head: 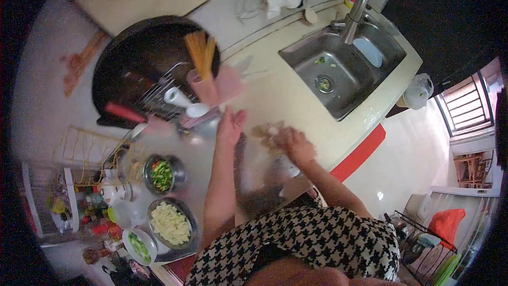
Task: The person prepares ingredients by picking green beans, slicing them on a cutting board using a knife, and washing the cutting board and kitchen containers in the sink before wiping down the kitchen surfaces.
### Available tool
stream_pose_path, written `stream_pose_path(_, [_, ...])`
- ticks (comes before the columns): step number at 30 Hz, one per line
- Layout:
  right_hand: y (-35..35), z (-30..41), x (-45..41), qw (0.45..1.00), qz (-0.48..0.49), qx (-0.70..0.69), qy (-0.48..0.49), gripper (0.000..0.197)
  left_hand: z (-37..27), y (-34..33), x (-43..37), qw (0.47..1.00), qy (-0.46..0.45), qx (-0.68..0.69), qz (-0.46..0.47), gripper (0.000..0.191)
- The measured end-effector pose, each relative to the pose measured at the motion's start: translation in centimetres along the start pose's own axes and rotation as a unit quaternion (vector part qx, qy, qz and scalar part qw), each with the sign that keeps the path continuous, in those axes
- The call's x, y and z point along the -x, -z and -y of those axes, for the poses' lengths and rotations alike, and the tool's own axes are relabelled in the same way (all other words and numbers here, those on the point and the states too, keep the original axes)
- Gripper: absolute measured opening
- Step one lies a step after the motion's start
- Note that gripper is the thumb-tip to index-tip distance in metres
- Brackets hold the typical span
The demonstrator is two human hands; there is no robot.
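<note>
My left hand (231, 125) is raised over the counter, beside a pink utensil holder (203, 89) with wooden chopsticks (200, 53) standing in it. Its fingers are partly curled, and blur hides whether anything is in them. A white-handled utensil (177, 97) and a white spoon (197, 110) lie just left of that hand, by a wire rack (160, 91). My right hand (297, 145) is low over the counter near the sink, its fingers on a crumpled pale thing (273, 132), too blurred to name. A clear, shiny object (287, 167) sits under the right wrist.
A large dark wok (131, 57) stands at the upper left. A steel double sink (309, 63) with a faucet (359, 10) is at the right. Bowls of chopped green and red peppers (161, 175), pale cut pieces (170, 223) and sliced greens (139, 246) stand at lower left.
</note>
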State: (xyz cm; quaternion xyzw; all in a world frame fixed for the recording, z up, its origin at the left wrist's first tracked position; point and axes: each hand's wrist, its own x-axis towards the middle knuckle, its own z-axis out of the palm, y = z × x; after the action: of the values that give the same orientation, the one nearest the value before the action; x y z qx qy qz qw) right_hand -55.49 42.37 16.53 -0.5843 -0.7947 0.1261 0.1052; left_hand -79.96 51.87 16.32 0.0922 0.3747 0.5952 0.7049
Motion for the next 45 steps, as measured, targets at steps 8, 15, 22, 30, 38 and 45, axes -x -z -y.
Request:
stream_pose_path(8, [7.1, -19.4, -5.5, 0.97, -0.177, -0.079, -0.147, 0.025, 2.1, -2.7, -11.3, 0.957, -0.168, 0.209, -0.114, 0.017])
stream_pose_path(15, [7.8, -19.5, -2.2, 0.986, -0.068, -0.153, -0.021, 0.033, 10.4, -12.3, -11.9, 0.981, -0.111, 0.146, -0.071, 0.012])
stream_pose_path(22, [7.4, -19.4, -3.2, 0.979, -0.052, -0.197, 0.022, 0.038, 18.4, -17.8, -11.4, 0.979, -0.14, 0.093, -0.111, 0.008])
stream_pose_path(30, [7.5, -19.3, -2.4, 0.985, -0.029, -0.167, 0.012, 0.029, 13.9, -20.3, -5.5, 0.79, -0.174, -0.572, -0.135, 0.028])
stream_pose_path(38, [9.4, -19.6, -8.8, 0.923, -0.116, -0.333, -0.155, 0.027, 7.1, -15.9, 6.2, 0.74, -0.123, -0.658, -0.061, 0.047])
stream_pose_path(45, [1.1, -1.1, -23.4, 0.936, -0.047, -0.221, 0.271, 0.043, 3.6, -9.3, 20.8, 0.914, 0.027, -0.32, -0.248, 0.03])
